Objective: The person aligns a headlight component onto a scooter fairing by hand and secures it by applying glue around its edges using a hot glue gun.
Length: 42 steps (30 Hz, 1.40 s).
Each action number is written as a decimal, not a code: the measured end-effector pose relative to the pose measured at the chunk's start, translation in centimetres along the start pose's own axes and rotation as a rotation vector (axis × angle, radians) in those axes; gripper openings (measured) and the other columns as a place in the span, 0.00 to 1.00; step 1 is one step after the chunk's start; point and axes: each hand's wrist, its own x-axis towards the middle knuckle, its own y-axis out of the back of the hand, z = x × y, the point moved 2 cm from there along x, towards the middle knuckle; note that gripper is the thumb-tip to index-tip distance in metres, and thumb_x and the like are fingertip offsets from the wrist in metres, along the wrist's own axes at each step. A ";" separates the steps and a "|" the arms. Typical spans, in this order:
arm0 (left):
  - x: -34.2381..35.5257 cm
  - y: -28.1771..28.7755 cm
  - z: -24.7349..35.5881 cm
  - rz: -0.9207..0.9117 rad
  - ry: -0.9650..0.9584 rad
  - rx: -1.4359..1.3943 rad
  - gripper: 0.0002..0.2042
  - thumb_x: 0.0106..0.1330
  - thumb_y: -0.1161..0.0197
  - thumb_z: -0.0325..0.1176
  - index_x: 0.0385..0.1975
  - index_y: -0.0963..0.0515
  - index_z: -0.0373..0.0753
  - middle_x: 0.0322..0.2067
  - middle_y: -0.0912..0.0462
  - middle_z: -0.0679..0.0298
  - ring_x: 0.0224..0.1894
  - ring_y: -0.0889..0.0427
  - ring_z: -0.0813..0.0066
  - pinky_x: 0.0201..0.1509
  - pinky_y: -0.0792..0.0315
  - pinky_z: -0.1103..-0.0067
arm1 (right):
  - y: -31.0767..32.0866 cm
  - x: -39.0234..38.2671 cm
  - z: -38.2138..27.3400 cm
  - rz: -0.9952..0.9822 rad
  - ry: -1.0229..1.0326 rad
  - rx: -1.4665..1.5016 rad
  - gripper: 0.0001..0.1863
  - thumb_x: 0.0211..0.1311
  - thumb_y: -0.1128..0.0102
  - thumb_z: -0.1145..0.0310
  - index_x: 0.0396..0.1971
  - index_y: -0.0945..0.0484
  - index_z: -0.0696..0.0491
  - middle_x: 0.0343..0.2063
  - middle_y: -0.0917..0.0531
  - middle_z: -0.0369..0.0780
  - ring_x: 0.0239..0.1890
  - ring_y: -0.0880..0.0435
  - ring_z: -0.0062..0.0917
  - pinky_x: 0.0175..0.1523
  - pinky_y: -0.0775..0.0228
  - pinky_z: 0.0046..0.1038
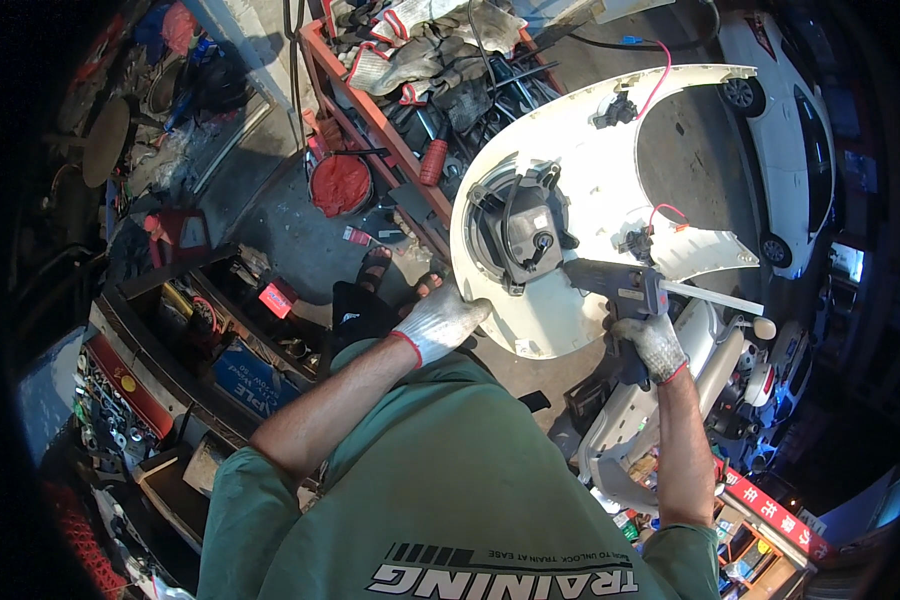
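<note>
My left hand (446, 322), in a pale knit glove, grips the lower left edge of a white curved plastic panel (600, 160). A round black housing (527, 243) with a cable sits on it; two smaller black parts with red wires are also attached. My gloved right hand (651, 346) is closed on the handle of a dark glue gun (625, 283), a long pale glue stick (720, 298) jutting from its back. The gun's front end lies beside the housing, over the panel; whether it touches cannot be told.
A red metal bin (433, 206) of gloves and tools, a red bucket (340, 180) and cluttered wooden boxes (142, 283) stand left and beyond. White car (785, 190) is parked at right; loose pale body parts (622, 428) lie below the panel. My sandaled feet show beneath.
</note>
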 end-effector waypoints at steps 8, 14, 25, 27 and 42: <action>0.0 0.1 -0.1 0.042 -0.006 0.071 0.25 0.69 0.45 0.44 0.62 0.28 0.37 0.50 0.16 0.52 0.51 0.16 0.60 0.58 0.25 0.68 | -0.5 -0.1 -0.6 -0.041 -0.069 0.053 0.15 0.51 0.38 0.85 0.40 0.24 0.61 0.29 0.16 0.43 0.25 0.16 0.27 0.26 0.23 0.27; -0.3 0.2 0.5 0.010 0.016 0.061 0.24 0.70 0.46 0.44 0.61 0.28 0.37 0.50 0.15 0.53 0.50 0.15 0.61 0.57 0.25 0.69 | 0.0 0.3 0.6 -0.007 -0.037 0.062 0.14 0.49 0.36 0.84 0.38 0.24 0.61 0.27 0.17 0.43 0.24 0.17 0.27 0.25 0.24 0.26; -0.6 0.3 1.3 0.023 0.015 0.041 0.23 0.69 0.46 0.42 0.60 0.26 0.36 0.47 0.14 0.55 0.46 0.14 0.65 0.54 0.23 0.71 | -0.8 0.2 -0.3 -0.039 -0.041 0.071 0.13 0.48 0.36 0.85 0.36 0.24 0.60 0.27 0.17 0.43 0.24 0.17 0.26 0.25 0.24 0.26; -0.6 0.3 1.3 0.016 0.042 0.046 0.22 0.69 0.46 0.41 0.59 0.25 0.36 0.47 0.14 0.55 0.45 0.14 0.66 0.52 0.23 0.72 | -0.7 0.4 -0.3 -0.057 -0.041 0.059 0.13 0.48 0.37 0.85 0.36 0.24 0.60 0.28 0.17 0.43 0.24 0.17 0.26 0.25 0.24 0.26; -0.4 0.3 0.8 0.024 0.025 0.084 0.26 0.67 0.46 0.44 0.62 0.29 0.35 0.50 0.16 0.52 0.51 0.16 0.61 0.59 0.27 0.69 | 0.3 0.3 0.9 -0.072 -0.027 0.075 0.16 0.51 0.37 0.84 0.42 0.25 0.61 0.28 0.16 0.43 0.25 0.16 0.27 0.26 0.23 0.27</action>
